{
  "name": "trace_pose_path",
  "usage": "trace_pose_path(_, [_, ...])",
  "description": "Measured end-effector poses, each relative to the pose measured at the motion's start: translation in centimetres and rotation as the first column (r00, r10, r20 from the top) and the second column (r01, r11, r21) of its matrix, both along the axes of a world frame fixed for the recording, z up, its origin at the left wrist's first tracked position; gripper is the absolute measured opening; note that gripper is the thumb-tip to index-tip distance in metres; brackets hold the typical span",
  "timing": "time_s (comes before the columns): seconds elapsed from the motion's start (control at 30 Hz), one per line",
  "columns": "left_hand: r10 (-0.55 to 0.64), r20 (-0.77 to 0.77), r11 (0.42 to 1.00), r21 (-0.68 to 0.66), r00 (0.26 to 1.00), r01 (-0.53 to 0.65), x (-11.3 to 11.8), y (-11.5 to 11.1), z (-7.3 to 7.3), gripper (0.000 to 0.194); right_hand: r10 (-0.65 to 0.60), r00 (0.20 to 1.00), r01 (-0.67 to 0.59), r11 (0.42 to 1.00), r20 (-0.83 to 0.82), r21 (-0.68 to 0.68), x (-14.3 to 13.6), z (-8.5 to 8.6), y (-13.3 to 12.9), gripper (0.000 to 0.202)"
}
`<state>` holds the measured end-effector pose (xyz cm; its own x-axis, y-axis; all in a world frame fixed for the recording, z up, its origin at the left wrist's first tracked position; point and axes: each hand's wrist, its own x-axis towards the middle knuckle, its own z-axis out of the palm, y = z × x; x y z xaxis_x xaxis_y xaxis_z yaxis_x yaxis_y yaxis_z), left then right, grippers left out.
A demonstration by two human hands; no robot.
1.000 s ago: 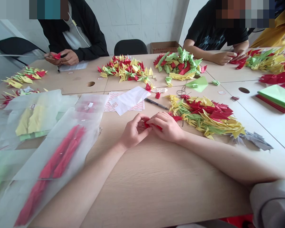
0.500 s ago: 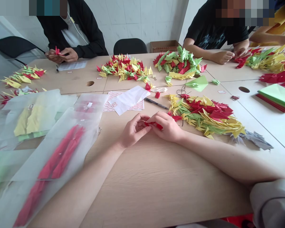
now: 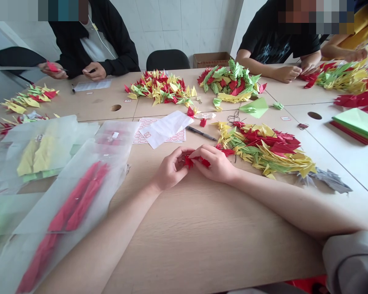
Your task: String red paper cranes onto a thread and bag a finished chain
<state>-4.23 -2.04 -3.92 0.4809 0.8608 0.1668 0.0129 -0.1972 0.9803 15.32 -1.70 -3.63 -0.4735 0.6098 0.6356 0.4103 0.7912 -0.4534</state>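
Near the middle of the wooden table [image 3: 208,228], my left hand [image 3: 172,168] and my right hand [image 3: 215,163] meet around a small folded red paper piece [image 3: 188,161]. Fingers of both hands are closed on it, and part of it is hidden behind them. More red paper shows under my right fingers. Just beyond my right hand lies a heap of red, yellow and green folded paper [image 3: 263,147]. A black pen [image 3: 201,133] and a white paper sheet [image 3: 167,128] lie beyond my hands.
Plastic sleeves [image 3: 116,153] with red and yellow folded paper cover the left side. Further heaps of folded paper [image 3: 162,87] lie at the back. A green paper stack [image 3: 360,123] is at the right. Several people sit across the table, their hands at its far edge.
More of the red piece shows between my fingertips, as my left thumb has drawn back slightly. At the far left, a person's hands have parted, one moving left with a red piece.
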Motion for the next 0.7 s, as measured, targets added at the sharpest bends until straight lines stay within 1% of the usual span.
trace_pose_path(0.1, [0.041,-0.029,0.999,0.020,0.999,-0.040,0.04,0.03,-0.12,0.038,-0.010,1.000,0.010,1.000,0.012,0.011,-0.03,0.02,-0.01,0.016])
trace_pose_path(0.27, [0.067,-0.030,0.998,0.012,0.997,-0.066,0.17,0.06,-0.20,0.034,-0.034,0.999,0.033,0.998,0.031,0.057,-0.11,0.10,-0.07,0.013])
trace_pose_path(0.43, [0.035,0.028,0.999,0.009,0.999,-0.035,0.21,0.12,-0.29,0.033,-0.041,0.998,0.040,0.998,-0.039,-0.046,-0.08,0.09,-0.14,0.015])
trace_pose_path(0.57, [0.032,0.070,0.998,-0.055,0.997,-0.028,0.21,0.07,-0.13,0.032,-0.101,0.989,0.090,0.990,-0.108,-0.105,-0.07,0.04,0.04,0.011])
trace_pose_path(0.7, [0.050,0.089,0.993,-0.115,0.995,-0.040,0.25,0.04,0.34,0.032,-0.108,0.985,0.090,0.987,-0.136,-0.135,-0.14,0.00,0.17,0.011])
